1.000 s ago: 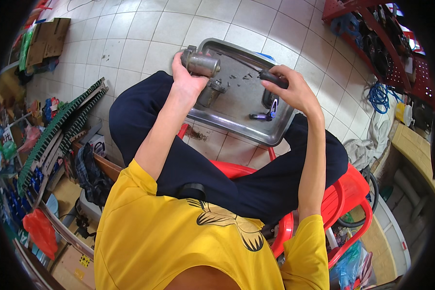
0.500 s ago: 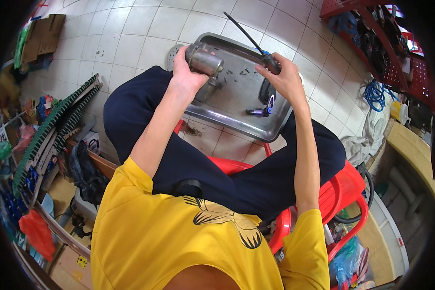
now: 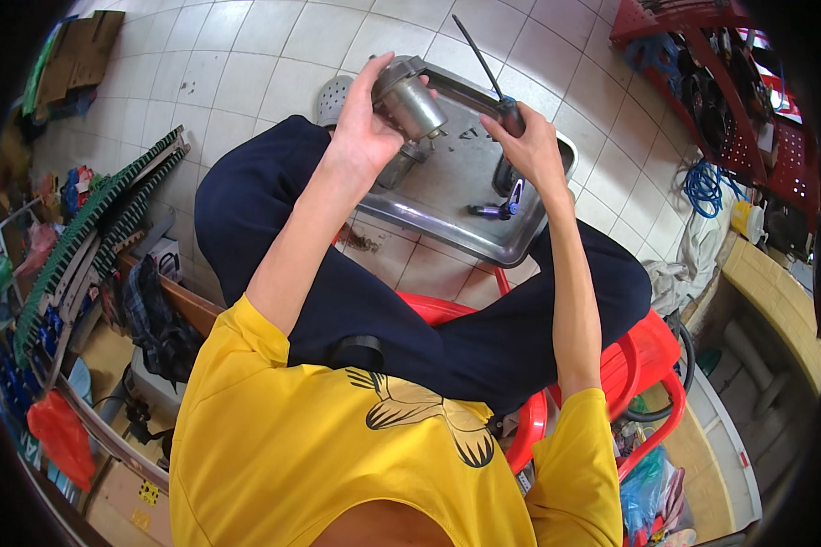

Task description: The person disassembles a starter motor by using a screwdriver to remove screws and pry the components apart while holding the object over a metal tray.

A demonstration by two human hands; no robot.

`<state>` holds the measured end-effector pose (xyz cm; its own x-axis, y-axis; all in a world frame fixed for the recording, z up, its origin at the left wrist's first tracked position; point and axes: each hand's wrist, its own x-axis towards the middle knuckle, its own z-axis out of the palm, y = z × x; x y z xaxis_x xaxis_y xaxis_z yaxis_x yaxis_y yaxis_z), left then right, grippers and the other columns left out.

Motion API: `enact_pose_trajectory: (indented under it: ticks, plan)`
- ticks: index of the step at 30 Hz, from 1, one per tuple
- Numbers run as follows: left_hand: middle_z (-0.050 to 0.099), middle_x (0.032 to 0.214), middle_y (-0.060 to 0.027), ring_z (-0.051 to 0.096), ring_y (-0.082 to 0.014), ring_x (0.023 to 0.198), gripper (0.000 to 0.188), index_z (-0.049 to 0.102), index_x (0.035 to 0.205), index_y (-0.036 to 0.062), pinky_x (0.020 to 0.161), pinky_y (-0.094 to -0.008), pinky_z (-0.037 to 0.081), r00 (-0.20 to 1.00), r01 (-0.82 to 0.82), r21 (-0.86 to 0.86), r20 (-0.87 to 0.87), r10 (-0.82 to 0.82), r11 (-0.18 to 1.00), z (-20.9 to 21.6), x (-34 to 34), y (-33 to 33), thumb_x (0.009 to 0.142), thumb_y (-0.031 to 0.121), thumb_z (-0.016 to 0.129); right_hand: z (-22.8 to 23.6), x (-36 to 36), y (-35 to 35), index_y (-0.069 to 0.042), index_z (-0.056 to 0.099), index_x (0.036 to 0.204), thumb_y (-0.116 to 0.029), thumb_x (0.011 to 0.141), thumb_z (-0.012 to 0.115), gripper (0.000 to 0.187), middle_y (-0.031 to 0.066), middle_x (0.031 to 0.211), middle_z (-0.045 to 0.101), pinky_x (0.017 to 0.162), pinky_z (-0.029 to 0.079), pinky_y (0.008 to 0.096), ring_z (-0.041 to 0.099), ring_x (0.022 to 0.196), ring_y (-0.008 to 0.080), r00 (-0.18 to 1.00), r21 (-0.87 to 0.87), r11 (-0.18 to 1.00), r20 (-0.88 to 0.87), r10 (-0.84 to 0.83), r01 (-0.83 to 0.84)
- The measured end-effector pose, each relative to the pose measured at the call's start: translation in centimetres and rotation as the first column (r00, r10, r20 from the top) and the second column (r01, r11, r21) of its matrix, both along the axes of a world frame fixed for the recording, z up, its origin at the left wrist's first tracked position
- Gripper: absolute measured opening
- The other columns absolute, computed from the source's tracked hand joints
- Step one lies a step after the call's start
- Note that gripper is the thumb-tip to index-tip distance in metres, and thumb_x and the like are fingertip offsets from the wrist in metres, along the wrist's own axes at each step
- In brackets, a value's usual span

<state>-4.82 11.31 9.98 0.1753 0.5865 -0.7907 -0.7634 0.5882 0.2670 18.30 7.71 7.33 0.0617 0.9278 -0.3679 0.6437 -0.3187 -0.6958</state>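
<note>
I have the left hand (image 3: pixel 367 137) clamped around a metal cylinder (image 3: pixel 417 108), the thumb along its near side and fingertips showing past the far side. The cylinder is tilted, its wider grey end toward the upper left and its narrow tip pointing down to the right, over the left part of a metal tray (image 3: pixel 429 217). A second cylindrical part (image 3: pixel 399 170) lies in the tray just below that tip; from where I watch, I can't fairly say whether the two touch.

My right hand (image 3: pixel 533 150) is closed on the dark handle of a screwdriver (image 3: pixel 511 117), over the tray's right side. The long black shaft points up and away to the left, past the tray's far edge. The two hands are apart, with some small dark pieces (image 3: pixel 468 134) scattered on the tray bottom between them. Below the right hand I see a black object (image 3: pixel 503 175), partly covered, and beside it a purple-and-black tool (image 3: pixel 514 197).

The tray sits in front of the bent knees in dark trousers (image 3: pixel 265 214). A grey perforated clog (image 3: pixel 334 97) shows at its left, on the pale tiled floor (image 3: pixel 287 41).
</note>
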Motion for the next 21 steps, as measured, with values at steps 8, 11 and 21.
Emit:
enact_pose_trajectory:
  ticks: [8, 11, 21]
  plan:
    - [0.068, 0.114, -0.0192, 0.067, -0.0365, 0.112, 0.045, 0.06, 0.122, -0.0005, 0.102, -0.0512, 0.052, 0.997, 0.06, 0.157, -0.051, -0.053, 0.986, 0.4, 0.0, 0.0, 0.096, 0.034, 0.072, 0.3, -0.2, 0.0, 0.001, 0.068, 0.092, -0.039, 0.085, 0.082, 0.043, 0.013, 0.074, 0.07, 0.073, 0.053, 0.0429, 0.067, 0.07, 0.0295, 1.0, -0.006, 1.0, 0.013, 0.021, -0.021]
    - [0.069, 0.113, -0.0167, 0.068, -0.0341, 0.111, 0.041, 0.06, 0.122, 0.0018, 0.1, -0.0498, 0.053, 0.953, 0.208, 0.312, -0.277, -0.121, 0.927, 0.4, -0.4, -0.1, 0.096, 0.032, 0.072, -0.8, 0.0, 0.0, 0.001, 0.067, 0.092, -0.036, 0.085, 0.081, 0.041, 0.0134, 0.075, 0.07, 0.073, 0.053, 0.0435, 0.069, 0.073, 0.0312, 0.999, 0.006, 1.0, 0.05, 0.004, -0.005]
    - [0.066, 0.108, -0.0055, 0.059, -0.0203, 0.11, 0.032, 0.065, 0.116, 0.0074, 0.096, -0.0431, 0.053, 0.962, 0.242, 0.236, -0.183, -0.201, 0.941, 1.1, 0.7, -0.3, 0.094, 0.029, 0.073, -5.1, 0.3, -1.0, -0.004, 0.068, 0.098, -0.022, 0.08, 0.084, 0.031, 0.0122, 0.085, 0.076, 0.076, 0.055, 0.0468, 0.073, 0.088, 0.0364, 0.994, -0.026, 1.0, 0.104, -0.01, 0.013]
